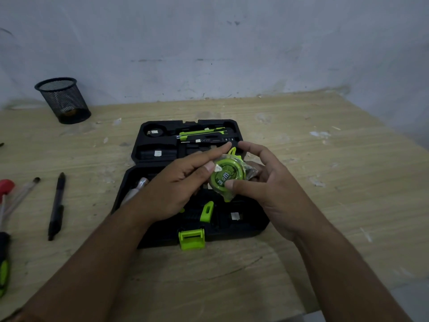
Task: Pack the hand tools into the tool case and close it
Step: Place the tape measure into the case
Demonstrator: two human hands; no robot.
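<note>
A person is holding a round lime-green tape measure (228, 176), which looks to be sealed in a clear plastic wrapper, above the middle of an open black plastic tool case (232, 235) lying flat on a pale wooden table (325, 159). The left hand (176, 182) is pinching the tape measure's near edge between thumb and outstretched forefinger. The right hand (262, 182) is cupping it from the other side, thumb on the face and fingers curled behind. The two-handed hold is probably for turning the tool to the right angle before seating it. A round moulded recess (153, 132) at the far left of the lid half is standing vacant and appears to be its slot.

One green-and-black knife-like tool (202, 133) is already sitting in the lid half, and one silver metal handle (137, 189) is lying in the near half, beside a single green hanging tab (207, 211). One lime-green latch (191, 239) is hanging open at the front edge, so closing is yet to come.

Outside the case, one black pen (56, 205) is lying on the table to the left. Farther left, three items are being cut off by the frame: a red-capped tool (5, 184), a clear-handled one (21, 196) and a black-and-green grip (3, 263). These are likely waiting to be packed. One black wire-mesh pen cup (63, 99) is standing by the wall.
</note>
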